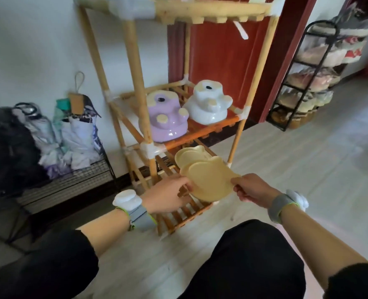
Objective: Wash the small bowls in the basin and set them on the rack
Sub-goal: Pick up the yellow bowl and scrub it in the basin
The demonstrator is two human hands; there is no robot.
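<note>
**Front bowl point(211, 183) and back bowl point(188, 156) held low at the wooden rack point(133, 61)**

The person crouched before the rack, dark-clad knees at 6 o'clock in the view. Both shallow yellow bowls hung over the slatted bottom shelf point(176, 220), at the 5 o'clock corner of the rack. The front bowl overlapped the back bowl, which lay toward 11 o'clock from it. Whether the back bowl rested on the slats or on the front bowl could not be told.

The left hand point(168, 196) took the front bowl's rim at its 9 o'clock edge, thumb on top, the grip clamped on that edge. The right hand point(252, 190) pinched the same bowl's rim at 3 o'clock, its grip likewise clamped on the bowl. Each wrist carried a grey band with a white device on it.

On the middle shelf point(202, 131), toward 12 o'clock from the bowls, stood a glossy purple ceramic piece point(163, 119) and, just beside it at 2 o'clock, a white ceramic piece point(209, 106).

At 9 o'clock in the view a wire basket point(75, 180) held folded umbrellas against the white wall. At 2 o'clock a black shoe rack point(286, 120) stood well apart from the wooden rack, past a red door point(217, 57).
</note>
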